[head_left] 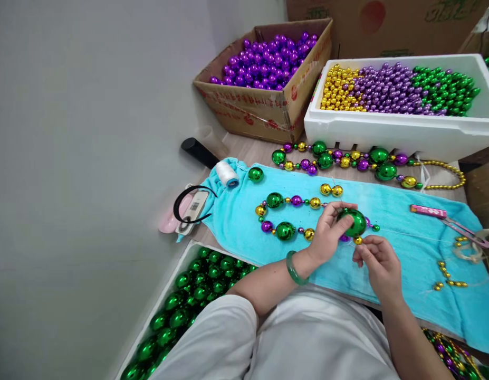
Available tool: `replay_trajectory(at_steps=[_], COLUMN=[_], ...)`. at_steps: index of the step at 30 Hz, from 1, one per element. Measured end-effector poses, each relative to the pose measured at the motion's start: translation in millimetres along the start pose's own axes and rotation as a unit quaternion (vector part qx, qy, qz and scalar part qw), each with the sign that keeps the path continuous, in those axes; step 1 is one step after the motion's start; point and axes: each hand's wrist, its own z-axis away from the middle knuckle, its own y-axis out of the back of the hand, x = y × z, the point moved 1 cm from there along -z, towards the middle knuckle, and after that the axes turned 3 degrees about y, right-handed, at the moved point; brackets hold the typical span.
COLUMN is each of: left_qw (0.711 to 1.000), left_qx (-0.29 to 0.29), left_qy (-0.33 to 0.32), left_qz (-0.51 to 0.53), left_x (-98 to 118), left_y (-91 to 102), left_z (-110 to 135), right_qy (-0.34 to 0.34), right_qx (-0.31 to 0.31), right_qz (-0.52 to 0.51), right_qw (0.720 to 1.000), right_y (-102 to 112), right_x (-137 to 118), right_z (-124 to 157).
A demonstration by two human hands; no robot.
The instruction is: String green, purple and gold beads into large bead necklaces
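My left hand [327, 235], with a green bangle [295, 268] on its wrist, is closed around a large green bead [355, 224], thumb on top. Just under it is a small gold bead [358, 240]. The fingertips of my right hand [381, 264] pinch together on thin thread by that gold bead; the thread itself is barely visible. Leftward from my left hand, a beaded strand [285, 231] of green, gold and purple beads loops over the turquoise towel [236, 227]. My left hand hides part of the strand. Two gold beads [331, 190] sit behind that hand.
A finished-looking necklace [343, 162] lies behind the towel. Farther back stand a cardboard box [244, 108] of purple beads and a white foam box [386, 129] of small beads. A thread spool [227, 174], loose green bead [256, 174], pink cutter [428, 211] and scissors [468, 232] lie around.
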Motion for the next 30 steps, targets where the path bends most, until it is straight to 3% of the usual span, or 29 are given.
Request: replay_trajectory(at_steps=[4,7,9,17,21,26,30], left_qw=[0.998,0.986,0.971,0.928,0.948,0.976,0.971], left_qx=[-0.01,-0.054,-0.092,-0.172,-0.173,-0.123,-0.146], left_qy=[-0.006,-0.036,-0.051,-0.095,-0.063,-0.037,0.006], left_qz=[-0.063,-0.154,-0.214,-0.316,-0.259,-0.174,-0.189], left_x=[-2.5,-7.7,-13.3,-14.3,-8.1,-5.6,3.6], left_y=[-6.4,-15.2,-23.5,-57.1,-67.0,-71.6,-72.5], left_z=[-14.4,-23.1,-26.3,-32.0,-39.9,-53.5,-81.4], right_qy=[-0.017,0.008,0.029,0.053,-0.003,-0.074,-0.077], right_qx=[-0.014,0.015,0.039,0.04,0.011,-0.024,-0.005], right_qz=[0.064,0.199,0.225,0.145,0.082,-0.017,-0.067], right_qw=[0.998,0.98,0.973,0.987,0.997,0.997,0.995], right_y=[33.7,60.5,71.8,77.2,82.0,85.5,88.9], right_x=[1.6,-1.8,-4.4,-6.9,-8.2,1.1,14.4], right_z=[-4.4,-8.4,-12.1,-31.7,-37.2,-43.5,-45.6])
